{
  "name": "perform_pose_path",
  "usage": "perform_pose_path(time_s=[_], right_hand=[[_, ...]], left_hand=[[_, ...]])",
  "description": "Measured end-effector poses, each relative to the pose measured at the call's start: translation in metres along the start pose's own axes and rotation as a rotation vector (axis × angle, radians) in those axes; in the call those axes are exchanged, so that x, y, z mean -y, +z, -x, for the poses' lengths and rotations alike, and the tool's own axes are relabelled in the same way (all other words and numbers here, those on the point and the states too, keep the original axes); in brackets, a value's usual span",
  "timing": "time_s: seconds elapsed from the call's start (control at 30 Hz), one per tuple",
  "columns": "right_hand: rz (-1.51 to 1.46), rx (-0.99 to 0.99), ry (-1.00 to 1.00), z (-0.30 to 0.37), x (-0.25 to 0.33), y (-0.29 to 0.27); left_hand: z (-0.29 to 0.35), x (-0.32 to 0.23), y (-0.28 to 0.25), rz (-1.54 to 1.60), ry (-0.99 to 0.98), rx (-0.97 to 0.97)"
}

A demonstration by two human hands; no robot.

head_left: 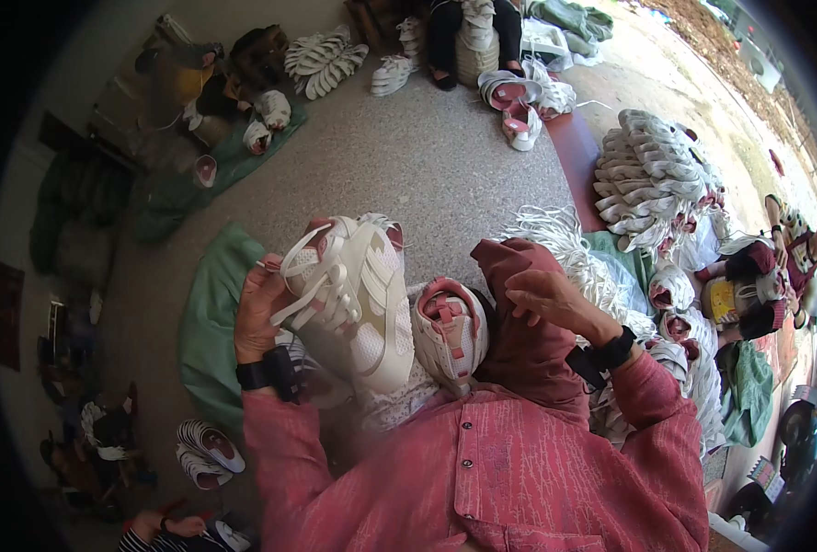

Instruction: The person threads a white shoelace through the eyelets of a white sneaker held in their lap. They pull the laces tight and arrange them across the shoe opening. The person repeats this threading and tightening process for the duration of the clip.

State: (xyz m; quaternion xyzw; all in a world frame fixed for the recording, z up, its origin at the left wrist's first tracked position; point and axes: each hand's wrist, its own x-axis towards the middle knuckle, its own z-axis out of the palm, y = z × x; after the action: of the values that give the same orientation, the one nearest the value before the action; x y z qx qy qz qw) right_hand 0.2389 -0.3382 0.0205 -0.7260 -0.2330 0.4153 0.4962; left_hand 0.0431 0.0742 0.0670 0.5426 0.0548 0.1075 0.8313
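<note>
A white and beige sneaker (pixel 362 304) with pink lining rests tilted on my lap, its white shoelace (pixel 335 267) looped loosely over the front. My left hand (pixel 259 308) is at the sneaker's left side, its fingertips pinched on the lace. Between my knees sits a second white sneaker (pixel 449 331), its pink tongue and inside facing up. My right hand (pixel 555 302) hovers above my right knee, apart from both sneakers. Its fingers are bent and drawn together; anything in them is too small to make out.
Loose white laces (pixel 555 244) lie in a heap beside my right knee. Beyond them stands a tall stack of sneakers (pixel 652 175). Green sacking (pixel 220 317) spreads at my left, with a few more sneakers (pixel 208 453) on the floor. Other people sit around the room's edges.
</note>
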Motion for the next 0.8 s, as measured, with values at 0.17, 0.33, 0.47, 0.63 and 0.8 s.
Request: perform_pose_path(time_s=[0.17, 0.33, 0.47, 0.63, 0.8], right_hand=[[0.434, 0.106, -0.442, -0.075, -0.058, 0.024], [0.261, 0.311, 0.204, -0.094, -0.018, 0.047], [0.644, -0.012, -0.420, -0.083, -0.026, 0.038], [0.300, -0.254, -0.462, -0.058, -0.001, -0.071], [0.451, -0.250, -0.553, -0.022, 0.001, -0.123]], left_hand=[[0.012, -0.014, 0.013, -0.060, -0.019, -0.041], [0.040, -0.023, 0.016, -0.020, -0.039, -0.095], [0.047, -0.028, 0.015, -0.007, 0.006, -0.138], [0.044, -0.020, 0.001, -0.187, 0.002, -0.113], [-0.003, 0.019, 0.056, -0.351, -0.204, 0.075]])
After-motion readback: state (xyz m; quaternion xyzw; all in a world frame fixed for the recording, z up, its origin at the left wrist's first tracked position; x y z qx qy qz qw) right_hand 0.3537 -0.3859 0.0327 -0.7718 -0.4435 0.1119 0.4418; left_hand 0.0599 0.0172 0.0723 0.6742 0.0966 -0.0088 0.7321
